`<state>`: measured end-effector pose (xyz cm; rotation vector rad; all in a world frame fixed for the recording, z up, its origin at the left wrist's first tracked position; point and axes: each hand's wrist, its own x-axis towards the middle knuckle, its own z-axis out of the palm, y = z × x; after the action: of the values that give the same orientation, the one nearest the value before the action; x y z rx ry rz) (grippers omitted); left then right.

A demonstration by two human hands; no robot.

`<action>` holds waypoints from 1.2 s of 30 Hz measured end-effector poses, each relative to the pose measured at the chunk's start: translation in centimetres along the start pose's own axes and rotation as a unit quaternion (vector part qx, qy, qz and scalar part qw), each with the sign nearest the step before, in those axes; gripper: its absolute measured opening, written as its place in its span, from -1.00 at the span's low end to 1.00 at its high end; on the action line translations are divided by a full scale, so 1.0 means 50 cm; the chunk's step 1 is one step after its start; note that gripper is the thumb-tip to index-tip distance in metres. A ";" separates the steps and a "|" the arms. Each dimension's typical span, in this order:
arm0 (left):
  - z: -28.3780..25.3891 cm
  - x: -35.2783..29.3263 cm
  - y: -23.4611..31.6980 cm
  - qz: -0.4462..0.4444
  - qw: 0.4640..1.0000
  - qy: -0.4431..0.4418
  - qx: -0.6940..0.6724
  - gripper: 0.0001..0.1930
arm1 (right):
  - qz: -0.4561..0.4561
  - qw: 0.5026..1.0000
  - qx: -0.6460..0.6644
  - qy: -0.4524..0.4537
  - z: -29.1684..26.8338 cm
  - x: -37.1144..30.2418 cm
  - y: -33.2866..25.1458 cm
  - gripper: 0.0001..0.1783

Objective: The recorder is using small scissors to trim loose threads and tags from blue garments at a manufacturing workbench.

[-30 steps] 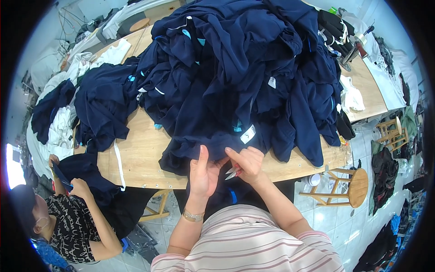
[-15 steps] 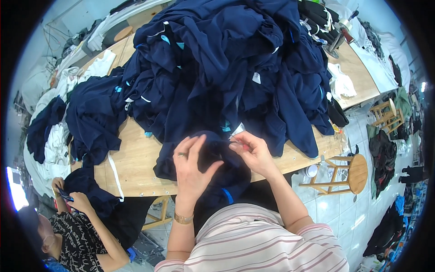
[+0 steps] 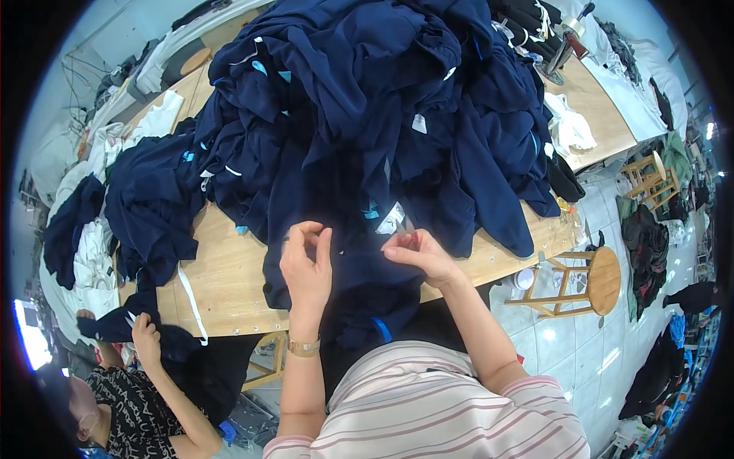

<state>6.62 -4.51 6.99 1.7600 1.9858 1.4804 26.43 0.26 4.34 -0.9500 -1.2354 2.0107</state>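
My left hand [image 3: 306, 264] is raised over a navy garment [image 3: 359, 279], its fingers curled and thumb tip close to the index finger. Whatever lies in that pinch, if anything, is too small to make out. To its right, my right hand [image 3: 425, 258] is closed on small red-handled thread snips [image 3: 415, 239], mostly hidden by the fingers, with blurred blades pointing away from me. The right thumb and finger are at the dark fabric. A white label [image 3: 391, 219] and a light blue tag [image 3: 371, 209] lie just beyond on the cloth.
A large heap of navy garments [image 3: 344, 99] covers much of the wooden table [image 3: 237, 294]. At the left, a co-worker's hand [image 3: 145, 336] works on dark cloth. Wooden stools [image 3: 604, 281] stand on the tiled floor at the right. White cloth [image 3: 567, 126] lies at the back right.
My left hand has gone from spread fingers to a curled pinch and moved slightly left. My right hand, still with the snips, has shifted slightly down. The co-worker's hands have moved.
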 end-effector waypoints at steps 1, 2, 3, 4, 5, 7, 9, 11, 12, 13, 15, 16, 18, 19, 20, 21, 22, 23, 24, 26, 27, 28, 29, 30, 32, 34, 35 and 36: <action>-0.001 0.004 -0.001 0.090 0.992 0.047 0.070 -0.87 | 0.014 0.997 0.077 0.007 -0.004 0.000 0.000 -0.78; -0.006 -0.003 0.016 0.043 0.998 0.029 0.046 -0.87 | 0.027 0.987 0.155 0.016 -0.007 -0.002 0.003 -0.78; -0.014 -0.014 0.041 -0.003 1.000 0.011 0.022 -0.87 | 0.029 0.978 0.202 0.032 -0.011 -0.001 0.011 -0.79; -0.017 -0.023 0.061 -0.025 0.999 -0.009 -0.029 -0.88 | 0.030 0.978 0.203 0.033 -0.011 0.000 0.014 -0.79; -0.021 -0.036 0.066 -0.052 0.996 -0.062 -0.037 -0.90 | 0.032 0.971 0.234 0.042 -0.011 -0.001 0.016 -0.80; -0.009 -0.052 0.095 -0.090 0.989 -0.099 -0.066 -0.86 | 0.034 0.962 0.264 0.052 -0.009 0.002 0.023 -0.82; 0.015 -0.077 0.086 -0.091 0.987 -0.116 -0.067 -0.80 | 0.044 0.951 0.300 0.054 -0.007 0.006 0.036 -0.82; 0.036 -0.088 0.099 -0.142 0.972 -0.133 -0.128 -0.75 | 0.035 0.949 0.312 0.006 -0.008 0.008 0.051 -0.82; 0.048 -0.094 0.092 -0.143 0.972 -0.134 -0.131 -0.75 | 0.049 0.946 0.319 0.026 -0.006 0.009 0.057 -0.83; 0.062 -0.096 0.082 -0.201 0.942 -0.131 -0.233 -0.76 | 0.049 0.947 0.317 0.027 -0.006 0.007 0.058 -0.83; 0.075 -0.105 0.072 -0.300 0.863 -0.120 -0.389 -0.81 | 0.049 0.936 0.347 0.019 -0.006 0.004 0.057 -0.81; 0.079 -0.107 0.075 -0.301 0.862 -0.121 -0.391 -0.81 | 0.049 0.936 0.347 0.022 -0.008 0.003 0.061 -0.81; 0.084 -0.113 0.081 -0.331 0.832 -0.081 -0.437 -0.85 | 0.032 0.924 0.380 -0.017 -0.014 0.003 0.071 -0.79; 0.086 -0.115 0.081 -0.331 0.832 -0.081 -0.438 -0.85 | 0.032 0.924 0.380 -0.016 -0.014 0.002 0.073 -0.79; 0.090 -0.117 0.079 -0.335 0.826 -0.070 -0.448 -0.87 | 0.028 0.923 0.383 -0.016 -0.014 0.001 0.074 -0.79; 0.091 -0.119 0.078 -0.339 0.820 -0.059 -0.458 -0.89 | 0.024 0.922 0.385 -0.016 -0.013 0.000 0.074 -0.78; 0.092 -0.120 0.078 -0.340 0.819 -0.060 -0.458 -0.89 | 0.025 0.922 0.386 -0.015 -0.014 0.000 0.075 -0.78; 0.092 -0.120 0.076 -0.345 0.806 -0.056 -0.478 -0.89 | 0.023 0.921 0.389 -0.014 -0.014 0.001 0.076 -0.78; 0.092 -0.120 0.075 -0.349 0.792 -0.053 -0.499 -0.89 | 0.021 0.920 0.392 -0.013 -0.014 0.002 0.076 -0.78; 0.083 -0.118 0.082 -0.366 0.759 -0.058 -0.535 -0.89 | 0.024 0.922 0.387 -0.005 -0.014 0.002 0.070 -0.78; 0.078 -0.116 0.085 -0.383 0.726 -0.063 -0.569 -0.89 | 0.027 0.924 0.381 0.002 -0.014 0.003 0.066 -0.79; 0.072 -0.116 0.085 -0.383 0.725 -0.062 -0.569 -0.89 | 0.028 0.924 0.381 0.001 -0.012 0.002 0.061 -0.79; 0.066 -0.115 0.084 -0.413 0.693 -0.069 -0.587 -0.89 | 0.031 0.928 0.370 0.024 -0.010 0.002 0.055 -0.80; 0.060 -0.113 0.083 -0.442 0.658 -0.076 -0.605 -0.89 | 0.034 0.932 0.358 0.047 -0.009 0.003 0.052 -0.81; 0.053 -0.106 0.088 -0.442 0.648 -0.075 -0.616 -0.90 | 0.032 0.934 0.351 0.054 -0.013 0.006 0.056 -0.81; 0.049 -0.102 0.087 -0.441 0.638 -0.072 -0.627 -0.91 | 0.015 0.952 0.298 0.074 -0.011 0.008 0.058 -0.81; 0.047 -0.101 0.085 -0.439 0.635 -0.061 -0.633 -0.91 | 0.016 0.963 0.251 0.095 -0.005 0.005 0.049 -0.81; 0.045 -0.100 0.084 -0.436 0.631 -0.051 -0.640 -0.91 | 0.016 0.963 0.251 0.093 -0.005 0.005 0.046 -0.81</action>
<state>12.61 -7.85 6.24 0.1639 0.7951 1.5301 26.24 -0.36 2.10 -0.8776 -0.5666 2.0591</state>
